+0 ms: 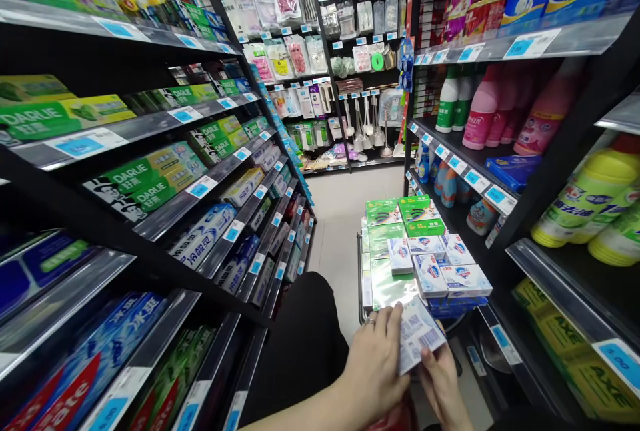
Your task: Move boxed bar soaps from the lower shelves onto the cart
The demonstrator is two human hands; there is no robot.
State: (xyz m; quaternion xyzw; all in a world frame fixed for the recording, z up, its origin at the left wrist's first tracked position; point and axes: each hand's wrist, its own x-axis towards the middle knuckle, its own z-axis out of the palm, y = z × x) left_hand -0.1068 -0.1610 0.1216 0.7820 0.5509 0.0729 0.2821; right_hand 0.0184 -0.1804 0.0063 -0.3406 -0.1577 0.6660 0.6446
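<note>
Both of my hands are on a small white box [419, 334] with fine blue print and a barcode-like patch on the side facing me. My left hand [379, 351], with a ring on one finger, lies along the box's left edge, fingers bent over it. My right hand [441, 372] grips the lower right corner, thumb on the printed face. Just beyond, white soap boxes [429, 275] with a blue and red shield logo lie on a stack of green boxes [393, 234]. A blue pack [457, 306] shows under the soap boxes on the right.
Toothpaste shelves [165, 234] line the left side. On the right, shelves hold pink bottles [483, 114] and yellow bottles [590, 194]. My dark-clothed knee [303, 331] is left of the stack. Tiled floor [345, 201] leads to a back wall of hanging goods [295, 51].
</note>
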